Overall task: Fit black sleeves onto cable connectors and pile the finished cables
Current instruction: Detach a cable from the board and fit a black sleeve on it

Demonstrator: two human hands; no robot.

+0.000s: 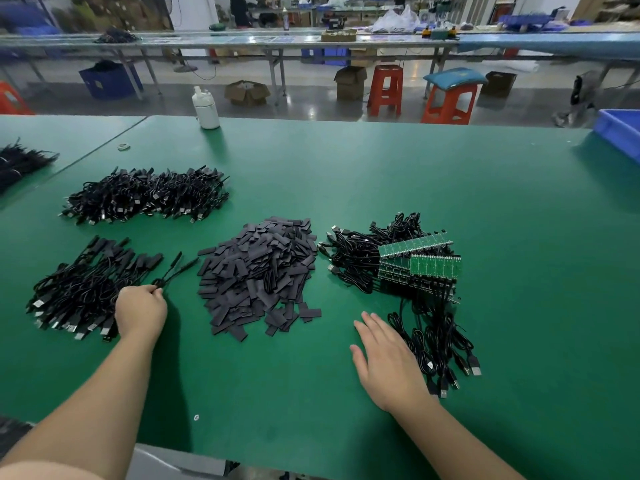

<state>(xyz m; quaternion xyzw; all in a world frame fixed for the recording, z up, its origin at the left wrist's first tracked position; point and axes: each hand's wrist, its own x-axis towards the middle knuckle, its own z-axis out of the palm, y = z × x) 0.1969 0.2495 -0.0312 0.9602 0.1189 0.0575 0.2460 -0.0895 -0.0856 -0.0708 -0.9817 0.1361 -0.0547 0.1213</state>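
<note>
I work at a green table (381, 174); white bottle (205, 107) at its far edge, blue bin (620, 131) far right. Beyond it grey glossy floor (311, 98), orange stools (386, 90), open cardboard boxes (246, 92), blue crate (110, 79) far left, long metal benches (242, 41) across the room.

No legible text, labels or numbers anywhere (boards too small)

Black sleeves (258, 271); green table (381, 174); bottle (205, 109) seemingly white.
</note>
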